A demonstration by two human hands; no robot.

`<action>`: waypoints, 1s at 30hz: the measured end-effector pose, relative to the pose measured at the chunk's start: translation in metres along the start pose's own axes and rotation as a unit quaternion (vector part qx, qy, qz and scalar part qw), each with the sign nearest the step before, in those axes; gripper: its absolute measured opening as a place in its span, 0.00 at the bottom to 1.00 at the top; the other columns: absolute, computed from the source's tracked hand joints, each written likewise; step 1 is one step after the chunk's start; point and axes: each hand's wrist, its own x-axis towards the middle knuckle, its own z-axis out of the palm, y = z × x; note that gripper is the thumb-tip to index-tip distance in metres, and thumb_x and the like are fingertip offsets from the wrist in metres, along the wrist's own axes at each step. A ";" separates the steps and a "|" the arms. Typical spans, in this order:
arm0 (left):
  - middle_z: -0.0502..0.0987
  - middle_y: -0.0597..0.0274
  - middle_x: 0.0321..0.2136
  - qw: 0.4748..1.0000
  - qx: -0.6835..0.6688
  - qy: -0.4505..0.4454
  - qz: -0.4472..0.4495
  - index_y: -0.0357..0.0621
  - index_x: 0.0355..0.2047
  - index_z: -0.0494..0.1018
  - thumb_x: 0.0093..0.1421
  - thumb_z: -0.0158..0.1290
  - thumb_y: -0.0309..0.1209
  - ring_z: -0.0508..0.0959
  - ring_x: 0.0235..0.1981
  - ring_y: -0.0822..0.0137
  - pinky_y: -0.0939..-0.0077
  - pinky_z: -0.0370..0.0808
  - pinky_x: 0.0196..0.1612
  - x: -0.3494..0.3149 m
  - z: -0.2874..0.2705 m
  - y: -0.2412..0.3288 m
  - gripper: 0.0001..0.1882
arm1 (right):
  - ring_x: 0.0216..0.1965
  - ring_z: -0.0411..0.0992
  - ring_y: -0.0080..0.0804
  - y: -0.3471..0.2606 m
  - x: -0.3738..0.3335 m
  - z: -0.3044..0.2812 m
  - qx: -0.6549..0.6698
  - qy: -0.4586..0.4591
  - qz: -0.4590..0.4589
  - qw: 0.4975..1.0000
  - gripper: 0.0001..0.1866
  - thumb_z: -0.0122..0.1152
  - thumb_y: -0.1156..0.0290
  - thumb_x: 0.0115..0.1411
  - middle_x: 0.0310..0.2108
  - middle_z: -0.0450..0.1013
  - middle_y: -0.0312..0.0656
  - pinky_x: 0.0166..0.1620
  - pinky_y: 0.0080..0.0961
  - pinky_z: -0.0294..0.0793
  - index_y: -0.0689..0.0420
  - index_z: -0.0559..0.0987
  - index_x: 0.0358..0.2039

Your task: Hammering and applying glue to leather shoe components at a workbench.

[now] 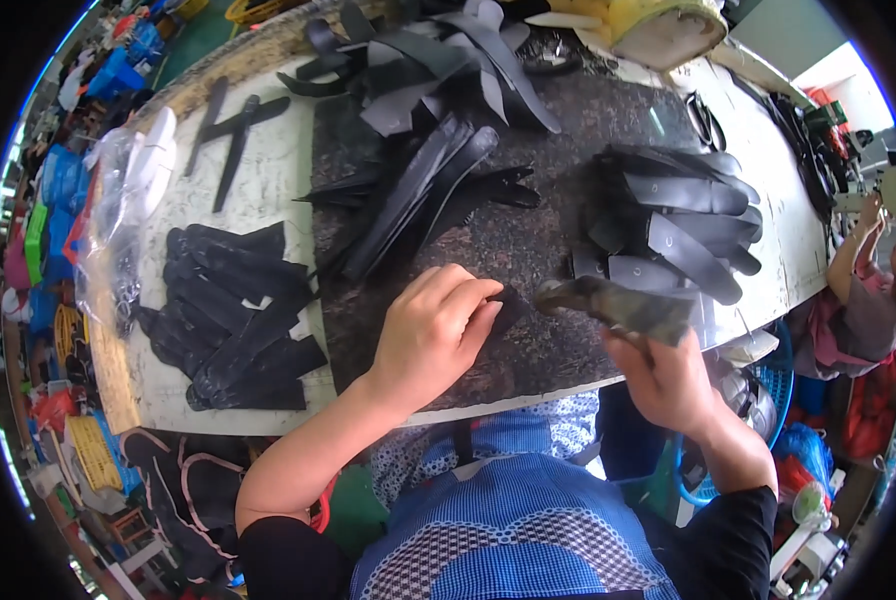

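Over the dark, worn board (528, 240) my left hand (428, 330) is closed, thumb and forefinger pinched together. A dark patch shows by its fingertips, but against the board I cannot make out what it is. My right hand (658, 380), at the board's right edge, is wrapped round a tool that looks like a hammer, its worn brown-grey head (618, 305) pointing left. Beyond the tool lies a stack of black strap pieces (683, 215) with small rings on them. Long black strips (418, 200) lie in a bundle ahead of my left hand.
Black fabric-like pieces (238, 320) are piled at left on the white tabletop (298, 190). More dark strips (418, 65) lie at the far side, near a yellowish container (668, 30). White shapes in clear plastic (153, 160) sit by the left edge. Another person's arm (853, 250) shows at right.
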 end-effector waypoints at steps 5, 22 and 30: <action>0.76 0.61 0.29 1.000 -0.011 0.001 0.001 0.38 0.38 0.80 0.55 0.63 0.21 0.78 0.29 0.59 0.67 0.76 0.33 0.002 -0.003 -0.002 0.09 | 0.19 0.75 0.48 0.015 0.012 0.016 -0.059 -0.064 -0.042 0.995 0.12 0.62 0.77 0.58 0.17 0.69 0.45 0.22 0.38 0.71 0.62 0.72 0.41; 0.76 0.61 0.31 0.990 0.109 -0.021 0.086 0.35 0.35 0.81 0.46 0.63 0.18 0.78 0.30 0.62 0.69 0.75 0.32 -0.001 -0.008 0.007 0.13 | 0.16 0.74 0.47 0.010 0.051 -0.003 -0.074 -0.117 -0.013 0.990 0.11 0.66 0.75 0.54 0.16 0.70 0.44 0.21 0.37 0.72 0.59 0.72 0.34; 0.74 0.59 0.33 0.996 0.017 -0.088 0.029 0.32 0.39 0.81 0.48 0.64 0.15 0.76 0.30 0.63 0.72 0.76 0.30 -0.012 -0.027 0.002 0.16 | 0.18 0.75 0.36 0.020 0.029 0.015 -0.153 -0.083 -0.057 0.983 0.08 0.64 0.75 0.57 0.24 0.75 0.37 0.21 0.34 0.72 0.54 0.76 0.37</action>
